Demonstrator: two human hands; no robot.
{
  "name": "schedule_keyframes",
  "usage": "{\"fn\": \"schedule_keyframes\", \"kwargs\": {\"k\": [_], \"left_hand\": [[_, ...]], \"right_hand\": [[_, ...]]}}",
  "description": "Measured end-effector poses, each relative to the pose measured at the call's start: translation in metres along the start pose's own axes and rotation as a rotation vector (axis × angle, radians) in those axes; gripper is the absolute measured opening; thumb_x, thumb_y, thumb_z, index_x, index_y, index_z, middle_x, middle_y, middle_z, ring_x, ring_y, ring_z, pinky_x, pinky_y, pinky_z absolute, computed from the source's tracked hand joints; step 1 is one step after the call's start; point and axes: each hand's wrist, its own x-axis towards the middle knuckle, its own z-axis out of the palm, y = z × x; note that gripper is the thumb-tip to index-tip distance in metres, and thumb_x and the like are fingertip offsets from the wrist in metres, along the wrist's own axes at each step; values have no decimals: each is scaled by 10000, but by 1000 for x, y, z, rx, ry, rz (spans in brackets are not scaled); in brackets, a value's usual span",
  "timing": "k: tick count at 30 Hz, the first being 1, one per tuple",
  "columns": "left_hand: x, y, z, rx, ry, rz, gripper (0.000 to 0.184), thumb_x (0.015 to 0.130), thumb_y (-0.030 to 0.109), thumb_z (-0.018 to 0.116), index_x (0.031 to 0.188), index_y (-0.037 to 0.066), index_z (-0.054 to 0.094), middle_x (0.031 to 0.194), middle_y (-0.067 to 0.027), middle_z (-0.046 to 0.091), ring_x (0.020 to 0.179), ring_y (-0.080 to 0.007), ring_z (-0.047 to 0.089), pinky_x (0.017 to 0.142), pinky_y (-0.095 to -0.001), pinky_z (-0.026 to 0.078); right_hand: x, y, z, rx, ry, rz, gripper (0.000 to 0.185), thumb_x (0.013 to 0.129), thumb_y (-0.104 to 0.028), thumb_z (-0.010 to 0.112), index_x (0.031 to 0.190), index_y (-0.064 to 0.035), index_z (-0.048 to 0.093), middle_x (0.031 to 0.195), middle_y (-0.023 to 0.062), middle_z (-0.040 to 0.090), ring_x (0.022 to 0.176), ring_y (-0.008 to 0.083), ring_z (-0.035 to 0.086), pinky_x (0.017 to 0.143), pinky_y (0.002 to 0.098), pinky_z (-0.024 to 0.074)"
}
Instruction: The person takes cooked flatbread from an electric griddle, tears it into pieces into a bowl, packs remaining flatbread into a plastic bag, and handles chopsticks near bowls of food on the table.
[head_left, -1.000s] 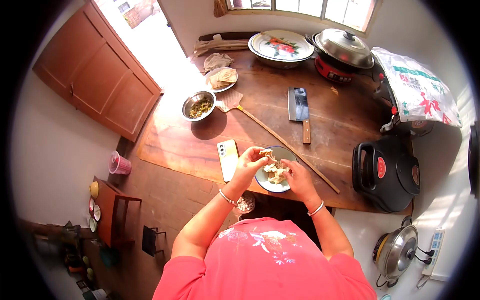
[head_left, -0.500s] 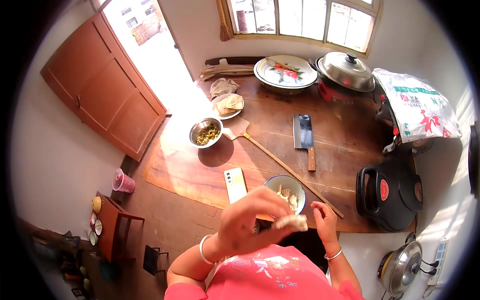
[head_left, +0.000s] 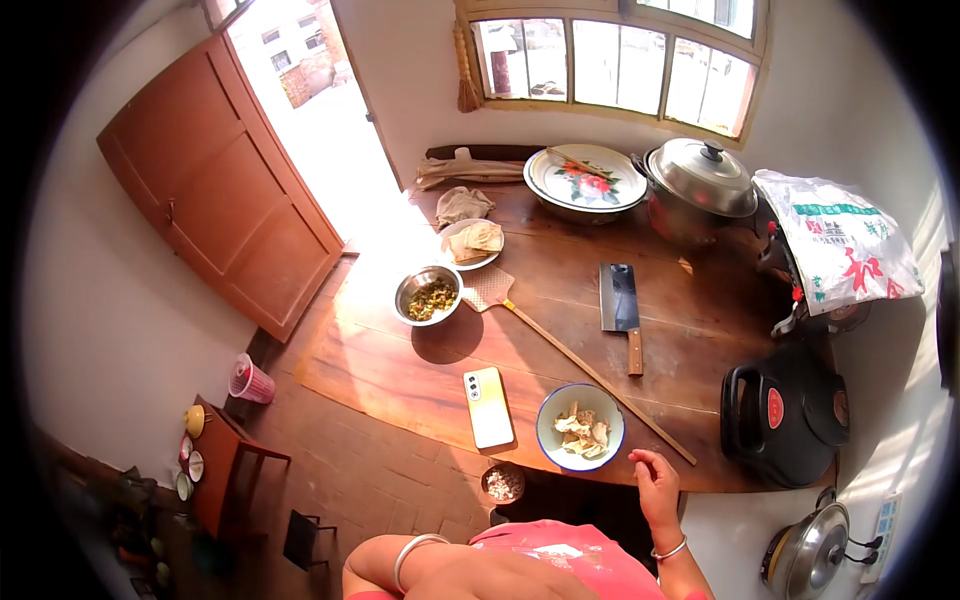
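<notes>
My left hand (head_left: pixel 495 574) is raised close beneath the camera at the bottom edge. Its back and the bracelet show; the fingers and anything in them are out of sight. At the table's front edge, my right hand (head_left: pixel 656 487) has its fingers curled together, and I cannot make out anything in them. Just left of it stands a white enamel bowl (head_left: pixel 546 432) with a blue rim, holding torn pale pieces (head_left: pixel 582 432) that look like flatbread. A yellow phone (head_left: pixel 488 408) lies left of that bowl. A fly swatter (head_left: pixel 590 372) stretches diagonally behind the bowl.
A cleaver (head_left: pixel 620 300) lies mid-table. Farther left are a steel bowl (head_left: pixel 410 290) of chopped food and a plate of flatbread (head_left: pixel 474 243). A floral enamel lid (head_left: pixel 560 175), a lidded pot (head_left: pixel 700 170) and a black electric griddle (head_left: pixel 780 415) line the back and right.
My left hand, earlier above the bowl with a piece of bread, has come down and toward me, uncovering the bowl. The view has shifted slightly; my right hand stays near the table edge.
</notes>
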Motion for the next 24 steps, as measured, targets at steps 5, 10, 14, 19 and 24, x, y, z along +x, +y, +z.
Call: {"fn": "schedule_keyframes", "kwargs": {"k": [5, 10, 14, 19, 24], "left_hand": [[-3, -1, 2, -294, 96, -43, 75, 796, -31, 562, 861, -12, 530, 861, -179, 588, 780, -296, 578, 671, -400, 538], [-36, 29, 16, -252, 705, 25, 161, 873, 149, 540, 881, -12, 537, 876, -157, 577, 688, -273, 576, 599, -351, 492], [-50, 21, -30, -85, 348, -326, 136, 878, 127, 542, 855, -4, 570, 863, -126, 583, 758, -262, 566, 685, -358, 471], [-123, -7, -54, 278, -61, -691, 156, 877, 149, 550, 793, 27, 598, 729, -52, 570, 766, -202, 550, 791, -351, 436], [-202, -9, -63, 301, -57, -1334, 347, 824, 43, 556, 1165, 58, 491, 878, -93, 565, 823, -213, 553, 761, -300, 453]], "right_hand": [[-4, -1, 10, 35, -16, 12, 150, 844, -25, 525, 965, -3, 612, 889, 40, 630, 665, 71, 522, 600, 198, 435], [-12, -16, 23, 98, -10, 87, 135, 850, -27, 524, 949, 6, 611, 859, 36, 627, 675, 80, 540, 619, 206, 451], [-21, -24, 36, 143, 36, 102, 153, 886, -130, 541, 894, 5, 612, 735, 31, 619, 615, 70, 527, 579, 195, 439], [-40, -16, 48, 93, -47, 105, 330, 882, -269, 573, 679, -10, 546, 576, 13, 543, 527, 75, 494, 495, 204, 388], [-63, -26, 81, -39, -240, 156, 127, 834, -112, 613, 760, -17, 576, 556, 5, 516, 501, 65, 484, 470, 213, 388]]}}
